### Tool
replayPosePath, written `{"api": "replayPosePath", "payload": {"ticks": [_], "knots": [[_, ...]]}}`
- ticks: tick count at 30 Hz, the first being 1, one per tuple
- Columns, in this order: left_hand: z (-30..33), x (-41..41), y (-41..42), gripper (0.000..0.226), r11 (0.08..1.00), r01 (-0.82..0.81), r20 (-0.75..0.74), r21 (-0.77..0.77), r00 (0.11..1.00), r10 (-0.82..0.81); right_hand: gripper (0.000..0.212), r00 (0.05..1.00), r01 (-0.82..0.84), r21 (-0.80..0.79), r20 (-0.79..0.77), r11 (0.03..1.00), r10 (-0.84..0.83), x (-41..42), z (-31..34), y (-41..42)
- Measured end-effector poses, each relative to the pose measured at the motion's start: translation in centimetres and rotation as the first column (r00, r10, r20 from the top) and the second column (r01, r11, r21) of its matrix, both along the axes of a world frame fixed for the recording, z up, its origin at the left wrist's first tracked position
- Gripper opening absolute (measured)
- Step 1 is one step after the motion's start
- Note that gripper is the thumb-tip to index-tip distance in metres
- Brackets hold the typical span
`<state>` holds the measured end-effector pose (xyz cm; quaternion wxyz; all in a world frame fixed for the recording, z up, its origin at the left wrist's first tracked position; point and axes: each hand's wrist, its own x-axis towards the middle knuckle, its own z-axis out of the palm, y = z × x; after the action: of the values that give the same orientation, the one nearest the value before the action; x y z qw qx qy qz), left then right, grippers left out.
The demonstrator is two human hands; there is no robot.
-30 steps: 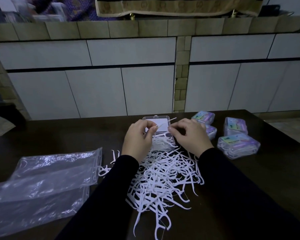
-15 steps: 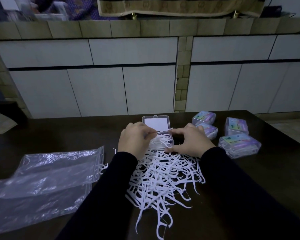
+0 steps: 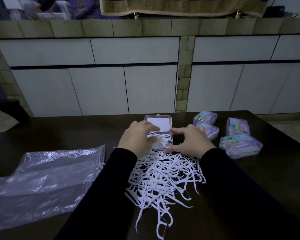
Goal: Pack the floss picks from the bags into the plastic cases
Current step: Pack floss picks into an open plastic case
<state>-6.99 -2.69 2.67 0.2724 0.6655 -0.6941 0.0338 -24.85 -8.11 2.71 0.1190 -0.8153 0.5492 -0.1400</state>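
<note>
An open clear plastic case [image 3: 158, 121] stands at the far middle of the dark table, its lid raised and its tray [image 3: 168, 141] holding white floss picks. My left hand [image 3: 137, 138] lies on the picks in the tray, fingers curled over them. My right hand [image 3: 190, 140] holds the tray's right side between thumb and fingers. A big loose heap of white floss picks [image 3: 161, 177] spreads on the table between my forearms, toward me.
Two empty clear zip bags [image 3: 42, 181] lie flat at the left. Several closed, filled cases with coloured labels [image 3: 240, 145] sit at the right, close to the table's [image 3: 267, 170] right edge. White cabinet doors stand behind the table.
Both hands came down from pinching picks above the case. The left now lies on the picks in the tray and the right holds the tray's side.
</note>
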Motion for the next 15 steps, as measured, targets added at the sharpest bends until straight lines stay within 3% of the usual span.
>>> {"api": "replayPosePath", "payload": {"ticks": [2,9,15], "knots": [[-0.2,-1.0,0.0,0.026,0.999,-0.002,0.038,0.052,0.999,0.0,0.09,1.0,-0.003,0.005,0.016,1.0,0.003,0.1,-0.4,-0.3],[-0.3,-2.2,-0.1,0.032,0.993,-0.089,-0.057,0.071,0.994,0.093,0.088,0.997,-0.038,-0.034,0.071,0.999,0.04,-0.1,-0.9,-0.8],[-0.1,-2.3,0.1,0.04,0.981,-0.015,0.059,0.194,0.998,0.004,0.085,0.997,-0.039,-0.055,0.067,0.998,0.043,-0.1,-1.0,-0.8]]}}
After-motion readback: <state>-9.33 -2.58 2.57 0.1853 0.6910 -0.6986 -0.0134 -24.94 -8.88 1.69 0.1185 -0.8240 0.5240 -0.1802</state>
